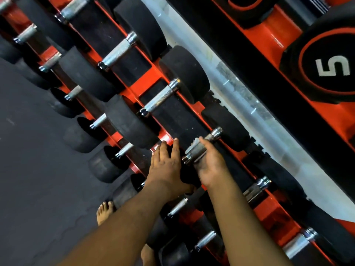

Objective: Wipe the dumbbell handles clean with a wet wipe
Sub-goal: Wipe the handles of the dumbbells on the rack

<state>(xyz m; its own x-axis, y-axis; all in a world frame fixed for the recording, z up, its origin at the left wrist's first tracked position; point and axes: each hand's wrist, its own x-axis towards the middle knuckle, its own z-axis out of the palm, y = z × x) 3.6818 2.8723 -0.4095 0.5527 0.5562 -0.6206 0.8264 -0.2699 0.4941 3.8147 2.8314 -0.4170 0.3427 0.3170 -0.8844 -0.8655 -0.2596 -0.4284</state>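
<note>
Dark rubber floor (38, 150) fills the left side, and a red and black rack (149, 83) cuts across on a steep diagonal, loaded with dumbbells on more than one tier. Black round heads, knurled metal handles, row after row. Up at the right edge a big black weight (326, 66) shows a red ring and a white "5".

Both arms reach up from the bottom of the view. Right hand (209, 166) is on a handle (201, 148) in the upper row, palm turned up, fingers curled under the bar and thumb up alongside it. A pale wipe (194, 145) is pinched between that hand and the metal; a crumpled edge pokes out above the bar, near the thumb tip. The handle's chrome collar (216, 132) shows just beyond the thumb, and next to it sits the black head (226, 125) of the same dumbbell.

Left hand (167, 164) lies flat, just beside the right, on the near black head of that dumbbell. Fingers are straight and close together, pointing up toward the rack's red rail, thumb spread out toward the bar. It holds nothing, only presses down.

Next handle (159, 98) up the row is bare metal, and another (120, 51) lies beyond it. Lower tier handles run along the left, smaller. Bare toes (104, 210) sit on the floor under the left forearm, close to the rack's base.
</note>
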